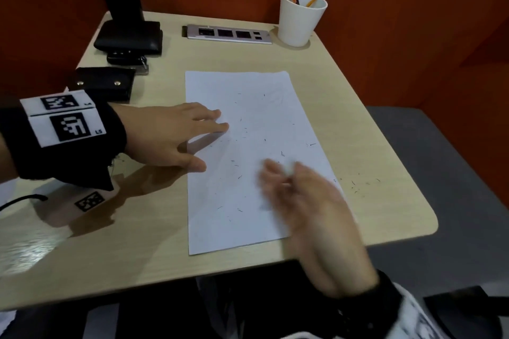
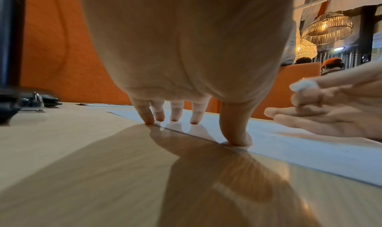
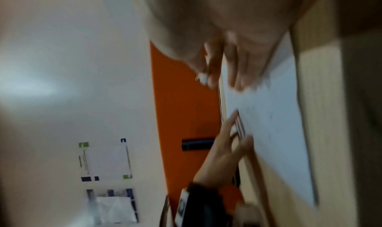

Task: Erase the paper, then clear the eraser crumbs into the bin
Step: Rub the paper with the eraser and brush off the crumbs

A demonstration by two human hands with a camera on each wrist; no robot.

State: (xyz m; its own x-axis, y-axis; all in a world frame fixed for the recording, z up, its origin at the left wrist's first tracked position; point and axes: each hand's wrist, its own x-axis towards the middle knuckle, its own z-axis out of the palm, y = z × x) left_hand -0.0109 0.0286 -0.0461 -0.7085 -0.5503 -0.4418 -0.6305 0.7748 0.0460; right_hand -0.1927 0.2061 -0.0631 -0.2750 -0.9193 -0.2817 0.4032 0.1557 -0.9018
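One sheet of paper [image 1: 248, 157] on the bench [image 1: 124, 242], two hands at work on it.

The single sheet lies flat with its long axis running near to far, the far end leaning slightly left. Many small dark eraser crumbs [image 1: 239, 176] are scattered over it, and a few more lie on the bench off its right edge. The left hand [image 1: 168, 135] is spread, its grip released, four fingertips [image 2: 174, 117] and the thumb pressing the sheet's left edge. The right hand [image 1: 308, 206], blurred over the sheet's near right part, pinches one small white eraser [image 2: 303, 85] between thumb and forefinger, its other fingers extended. One white cup [image 1: 300, 19] holding several pencils stands at the far right corner.
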